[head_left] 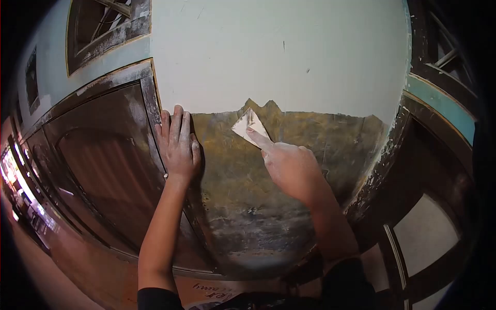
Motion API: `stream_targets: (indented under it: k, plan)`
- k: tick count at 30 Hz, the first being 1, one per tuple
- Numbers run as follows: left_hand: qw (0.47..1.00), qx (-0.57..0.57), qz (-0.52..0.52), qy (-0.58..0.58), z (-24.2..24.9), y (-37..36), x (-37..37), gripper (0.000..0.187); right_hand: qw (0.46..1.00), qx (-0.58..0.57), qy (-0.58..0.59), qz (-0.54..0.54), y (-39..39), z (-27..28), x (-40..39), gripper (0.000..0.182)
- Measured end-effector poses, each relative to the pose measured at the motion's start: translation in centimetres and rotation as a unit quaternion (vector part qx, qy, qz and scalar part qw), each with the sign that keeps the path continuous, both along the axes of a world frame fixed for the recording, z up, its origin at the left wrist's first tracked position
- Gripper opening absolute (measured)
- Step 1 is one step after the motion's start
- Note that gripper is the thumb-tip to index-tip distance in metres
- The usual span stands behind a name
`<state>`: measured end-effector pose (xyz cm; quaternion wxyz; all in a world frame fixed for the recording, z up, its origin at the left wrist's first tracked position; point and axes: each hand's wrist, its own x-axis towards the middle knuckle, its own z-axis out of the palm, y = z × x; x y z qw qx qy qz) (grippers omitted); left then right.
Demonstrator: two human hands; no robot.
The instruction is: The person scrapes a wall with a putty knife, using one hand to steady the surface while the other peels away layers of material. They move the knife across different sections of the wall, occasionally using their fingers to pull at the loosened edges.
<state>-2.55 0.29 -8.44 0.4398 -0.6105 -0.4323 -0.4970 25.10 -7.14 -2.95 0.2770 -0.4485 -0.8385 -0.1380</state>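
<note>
My right hand grips a putty knife with a pale, smeared blade, its index finger stretched along the blade. The blade lies against the brown-stained lower part of the wall, just under the jagged edge of the pale upper coat. Two pointed notches of the brown surface rise into that coat above the blade. My left hand rests flat with fingers stretched upward, at the wall's left edge beside the door frame. White dust coats both hands. The putty knife's handle is hidden in my right hand.
A dark wooden door with paint-smeared framing stands on the left. At right, a dark frame with chipped paint borders the wall, with a pale panel lower down. A printed sheet lies on the floor below.
</note>
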Motion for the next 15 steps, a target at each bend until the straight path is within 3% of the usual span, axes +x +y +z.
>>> stream_targets:
  k: [15]
  plan:
    - [1.000, 0.001, 0.001, -0.004, 0.1, -0.1, 0.1, 0.057, 1.000, -0.029, 0.009, 0.003, 0.3, 1.1, -0.3, 0.055]
